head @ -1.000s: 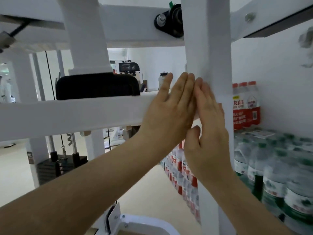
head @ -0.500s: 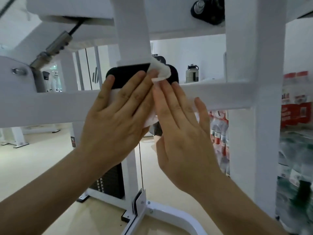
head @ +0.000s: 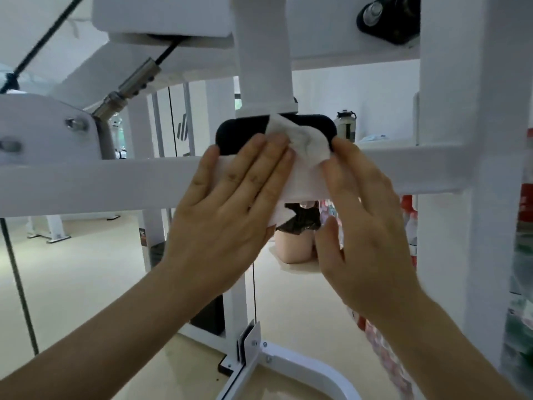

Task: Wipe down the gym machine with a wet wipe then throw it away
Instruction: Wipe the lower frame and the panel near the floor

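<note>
- My left hand [head: 219,226] lies flat and spread on the crumpled white wet wipe [head: 305,145], fingers straight, pressing it against the white-painted horizontal steel bar [head: 101,183] of the gym machine.
- My right hand [head: 369,243] is flat too. Its fingers are straight and close together, the tips on the wipe's right edge, and the thumb hangs free below the bar.
- The wipe is draped over the front of the bar between my two hands. Its bunched top pokes up in front of the black, rounded rectangular pad [head: 239,134], and one corner hangs beneath the bar's lower edge.
- The pad sits just behind the bar, under a white square post [head: 265,53] coming down from the upper frame.
- On the right, the bar meets a thick white upright beam [head: 461,111] (blurred packs of bottled water [head: 409,223] stand beside it).
- Upper left, a black cable [head: 165,53] runs into a silver metal fitting [head: 138,79].
- A grey drinking bottle [head: 345,127] stands in the background, just right of the pad.
</note>
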A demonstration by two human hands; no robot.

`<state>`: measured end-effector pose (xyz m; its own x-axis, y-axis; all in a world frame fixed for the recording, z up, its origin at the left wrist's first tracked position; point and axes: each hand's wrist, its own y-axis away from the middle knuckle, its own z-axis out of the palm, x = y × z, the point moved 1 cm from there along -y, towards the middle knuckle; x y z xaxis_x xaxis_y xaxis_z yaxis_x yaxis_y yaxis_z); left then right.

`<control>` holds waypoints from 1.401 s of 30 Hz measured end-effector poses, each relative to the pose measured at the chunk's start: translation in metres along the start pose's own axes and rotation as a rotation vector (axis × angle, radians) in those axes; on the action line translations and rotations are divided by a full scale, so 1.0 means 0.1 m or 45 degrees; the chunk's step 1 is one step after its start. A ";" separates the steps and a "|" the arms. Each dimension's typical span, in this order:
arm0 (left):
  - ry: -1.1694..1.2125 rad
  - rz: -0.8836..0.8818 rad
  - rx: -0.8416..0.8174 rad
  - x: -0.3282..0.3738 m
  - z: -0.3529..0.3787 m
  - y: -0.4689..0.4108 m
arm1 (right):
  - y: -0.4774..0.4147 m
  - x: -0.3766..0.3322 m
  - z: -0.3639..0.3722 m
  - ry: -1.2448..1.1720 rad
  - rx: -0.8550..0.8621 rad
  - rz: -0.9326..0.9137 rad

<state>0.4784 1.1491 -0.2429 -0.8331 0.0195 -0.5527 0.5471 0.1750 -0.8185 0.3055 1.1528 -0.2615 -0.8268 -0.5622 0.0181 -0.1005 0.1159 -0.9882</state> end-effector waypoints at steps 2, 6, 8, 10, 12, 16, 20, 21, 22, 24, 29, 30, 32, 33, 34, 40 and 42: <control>0.040 0.149 0.067 0.32 0.05 -0.28 | 0.08 0.14 -0.13 -0.064 0.043 0.072; 0.167 0.277 0.191 0.92 0.13 -0.89 | 0.32 0.46 -0.48 0.070 0.075 0.236; 0.250 0.251 0.149 1.13 0.13 -1.07 | 0.44 0.67 -0.67 0.156 0.076 0.329; 0.300 0.168 0.095 1.26 0.14 -1.13 | 0.50 0.84 -0.81 0.115 0.090 0.489; 0.361 0.054 0.063 1.34 0.13 -1.13 | 0.55 0.88 -0.88 -0.026 0.097 0.639; 0.846 -0.167 -0.008 1.58 -0.10 -1.01 | 0.55 0.66 -1.02 -0.669 0.039 0.938; 1.895 -0.545 -0.236 1.88 -0.38 -0.70 | 0.52 0.55 -1.26 -1.334 -0.085 1.208; 2.042 -0.612 -0.281 1.95 -0.41 -0.64 | 0.52 0.54 -1.30 -1.371 -0.140 1.190; 2.121 -0.639 -0.295 2.01 -0.42 -0.59 | 0.54 0.54 -1.33 -1.381 -0.173 1.188; 2.184 -0.622 -0.330 2.11 -0.39 -0.51 | 0.61 0.58 -1.37 -1.374 -0.210 1.256; 2.311 -0.602 -0.477 2.19 -0.31 -0.33 | 0.68 0.64 -1.36 -0.864 -0.245 1.304; 2.312 -0.626 -0.519 2.18 -0.29 -0.31 | 0.66 0.70 -1.36 -0.730 -0.186 1.280; 2.305 -0.704 -0.599 2.15 -0.23 -0.32 | 0.61 0.89 -1.38 -0.643 -0.113 1.245; 2.278 -0.738 -0.615 2.14 -0.20 -0.35 | 0.60 1.01 -1.38 -0.640 -0.100 1.235; 2.233 -0.746 -0.601 2.15 -0.16 -0.37 | 0.60 1.12 -1.37 -0.598 -0.090 1.230; 1.662 -0.725 -0.334 2.24 0.05 -0.55 | 0.57 1.32 -1.05 0.187 0.258 0.894; 1.648 -0.804 -0.327 2.32 0.17 -0.52 | 0.62 1.21 -0.97 0.495 0.391 0.645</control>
<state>0.2579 1.1281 -0.3308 -0.4888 0.7025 0.5172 0.1573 0.6541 -0.7398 0.1455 1.1716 -0.3052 -0.8740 -0.1603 -0.4587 0.4621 0.0177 -0.8867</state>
